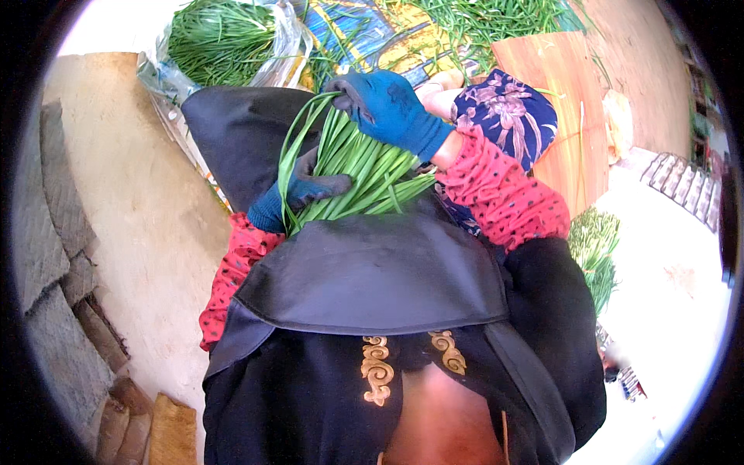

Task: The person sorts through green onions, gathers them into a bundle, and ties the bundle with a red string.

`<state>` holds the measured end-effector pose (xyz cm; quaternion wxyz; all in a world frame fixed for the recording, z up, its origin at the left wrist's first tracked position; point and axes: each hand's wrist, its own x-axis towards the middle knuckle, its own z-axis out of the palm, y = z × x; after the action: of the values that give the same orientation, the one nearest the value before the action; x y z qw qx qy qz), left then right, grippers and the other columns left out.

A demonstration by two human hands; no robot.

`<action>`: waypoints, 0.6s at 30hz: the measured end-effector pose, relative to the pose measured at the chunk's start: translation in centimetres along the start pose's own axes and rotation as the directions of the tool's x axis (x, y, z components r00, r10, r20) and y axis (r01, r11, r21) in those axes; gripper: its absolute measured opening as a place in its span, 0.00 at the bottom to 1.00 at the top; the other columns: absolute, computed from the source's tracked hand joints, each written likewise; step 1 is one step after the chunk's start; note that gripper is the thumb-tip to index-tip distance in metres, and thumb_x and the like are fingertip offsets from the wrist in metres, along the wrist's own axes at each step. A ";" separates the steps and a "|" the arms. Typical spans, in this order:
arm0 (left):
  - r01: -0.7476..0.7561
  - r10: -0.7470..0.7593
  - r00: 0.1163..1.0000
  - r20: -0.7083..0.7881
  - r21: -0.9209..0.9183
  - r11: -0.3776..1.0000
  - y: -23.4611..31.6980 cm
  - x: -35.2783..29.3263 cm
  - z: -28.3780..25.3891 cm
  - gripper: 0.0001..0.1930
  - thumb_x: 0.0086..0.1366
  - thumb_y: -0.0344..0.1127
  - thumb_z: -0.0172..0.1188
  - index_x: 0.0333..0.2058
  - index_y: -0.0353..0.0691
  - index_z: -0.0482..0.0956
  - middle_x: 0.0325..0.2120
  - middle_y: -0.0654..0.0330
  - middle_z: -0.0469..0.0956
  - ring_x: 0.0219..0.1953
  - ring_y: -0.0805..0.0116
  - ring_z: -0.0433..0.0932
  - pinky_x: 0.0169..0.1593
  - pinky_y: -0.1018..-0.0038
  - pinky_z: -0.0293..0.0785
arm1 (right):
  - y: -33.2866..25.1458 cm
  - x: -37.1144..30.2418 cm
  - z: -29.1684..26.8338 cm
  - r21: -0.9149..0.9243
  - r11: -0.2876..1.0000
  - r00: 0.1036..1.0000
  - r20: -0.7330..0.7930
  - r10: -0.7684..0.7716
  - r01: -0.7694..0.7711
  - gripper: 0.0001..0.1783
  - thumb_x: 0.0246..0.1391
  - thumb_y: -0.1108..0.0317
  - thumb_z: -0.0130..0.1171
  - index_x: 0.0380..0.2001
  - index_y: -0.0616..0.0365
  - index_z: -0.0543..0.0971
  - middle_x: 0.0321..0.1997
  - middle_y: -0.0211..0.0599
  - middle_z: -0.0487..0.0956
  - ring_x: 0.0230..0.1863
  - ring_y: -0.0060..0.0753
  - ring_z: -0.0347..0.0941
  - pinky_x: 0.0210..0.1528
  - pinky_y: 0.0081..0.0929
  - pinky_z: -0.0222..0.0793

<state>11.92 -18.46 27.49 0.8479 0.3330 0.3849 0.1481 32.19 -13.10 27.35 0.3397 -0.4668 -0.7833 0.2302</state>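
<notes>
A bunch of green garlic chives (pixel 360 159) lies over my lap on the black apron (pixel 380 271). My left hand (pixel 310 186), in a blue and dark grey glove, grips the bunch from the left, with its thumb across the leaves. At the far end my right hand (pixel 387 108), gloved the same way, has its fingers curled closed on some leaf tips. A few leaves loop out to the left between the two hands.
Ahead on the left stands a clear plastic bag (pixel 291 46) full of chives. More loose chives (pixel 496 19) are spread over a blue and yellow printed sheet (pixel 353 31). A wooden board (pixel 570 132) lies to the right, and another bundle of greens (pixel 595 252) sits beyond my right elbow.
</notes>
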 end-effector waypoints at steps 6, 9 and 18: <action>0.051 -0.059 0.997 -0.041 -0.167 0.985 0.6 -0.2 0.5 0.31 0.48 0.25 0.63 0.53 0.34 0.63 0.44 0.57 0.73 0.41 0.71 0.75 0.44 0.73 0.73 | 11.8 2.8 -4.2 -0.233 0.863 0.882 -0.271 0.385 -0.448 0.12 0.53 0.58 0.45 0.37 0.51 0.68 0.22 0.50 0.75 0.25 0.58 0.72 0.26 0.50 0.68; -0.014 -0.018 0.983 -0.180 -0.178 0.984 -1.8 -0.7 -1.7 0.27 0.50 0.22 0.60 0.50 0.34 0.65 0.36 0.57 0.76 0.30 0.73 0.77 0.37 0.77 0.76 | 14.5 3.0 -10.1 -0.315 0.757 0.817 -0.289 0.498 -0.573 0.26 0.47 0.54 0.53 0.49 0.55 0.68 0.37 0.53 0.75 0.36 0.56 0.72 0.37 0.42 0.68; -0.152 0.067 0.957 -0.283 -0.287 0.946 -0.2 -2.4 -0.5 0.24 0.56 0.32 0.53 0.51 0.33 0.63 0.41 0.54 0.74 0.38 0.67 0.76 0.42 0.72 0.76 | -0.5 -0.1 -4.2 -0.138 0.990 0.997 0.057 0.044 -0.036 0.30 0.40 0.38 0.56 0.33 0.55 0.76 0.44 0.42 0.72 0.47 0.44 0.67 0.49 0.40 0.60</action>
<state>9.98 -19.60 28.44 0.8193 0.1956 0.4497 0.2971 35.10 -13.21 30.44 0.2787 -0.4974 -0.7976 0.1966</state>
